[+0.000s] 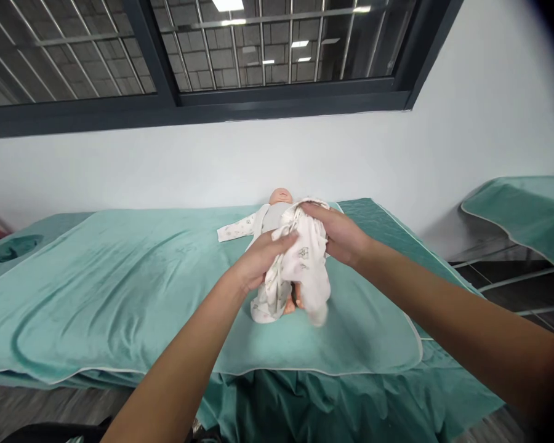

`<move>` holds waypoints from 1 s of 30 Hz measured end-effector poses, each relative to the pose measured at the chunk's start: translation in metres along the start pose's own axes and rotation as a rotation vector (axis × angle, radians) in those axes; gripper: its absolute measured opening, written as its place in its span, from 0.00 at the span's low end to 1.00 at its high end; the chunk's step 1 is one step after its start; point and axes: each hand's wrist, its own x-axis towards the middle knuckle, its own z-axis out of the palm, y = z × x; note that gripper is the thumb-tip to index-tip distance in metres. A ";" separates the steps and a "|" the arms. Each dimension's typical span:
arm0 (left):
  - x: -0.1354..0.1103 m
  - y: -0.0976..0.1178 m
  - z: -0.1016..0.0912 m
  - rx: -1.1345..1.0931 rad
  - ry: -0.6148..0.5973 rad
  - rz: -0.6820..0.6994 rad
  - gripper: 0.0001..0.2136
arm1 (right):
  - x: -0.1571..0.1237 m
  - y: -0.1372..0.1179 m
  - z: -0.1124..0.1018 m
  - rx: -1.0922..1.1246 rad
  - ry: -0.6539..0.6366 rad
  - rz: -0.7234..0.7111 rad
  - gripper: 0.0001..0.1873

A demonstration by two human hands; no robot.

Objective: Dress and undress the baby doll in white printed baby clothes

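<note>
A baby doll (281, 196) lies on its back on the green bed cover, its head toward the wall. It wears a white printed top (236, 229), one sleeve spread out to the left. Over its lower body I hold up white printed baby pants (305, 255), bunched at the top, with the legs hanging down. My left hand (264, 255) pinches the gathered cloth on the left. My right hand (339, 231) grips its upper right edge, the fingers partly hidden in the fabric. The doll's feet (292, 303) show between the hanging legs.
The green cover (120, 289) has a pale-edged mat and drapes over the bed's front. Behind it stands a white wall (212, 163) below a dark-framed, barred window (286, 104). Another green-covered surface (526, 209) with metal rails below is at the right.
</note>
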 end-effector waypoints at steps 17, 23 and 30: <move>-0.001 0.000 0.001 -0.084 0.100 0.129 0.22 | -0.016 0.001 0.000 -0.294 -0.450 0.142 0.20; -0.011 0.003 -0.004 -0.006 -0.081 0.014 0.27 | -0.018 0.000 0.002 -0.045 -0.269 0.029 0.22; -0.009 0.004 0.003 -0.154 -0.002 -0.006 0.25 | -0.025 0.015 0.009 0.064 -0.254 0.019 0.25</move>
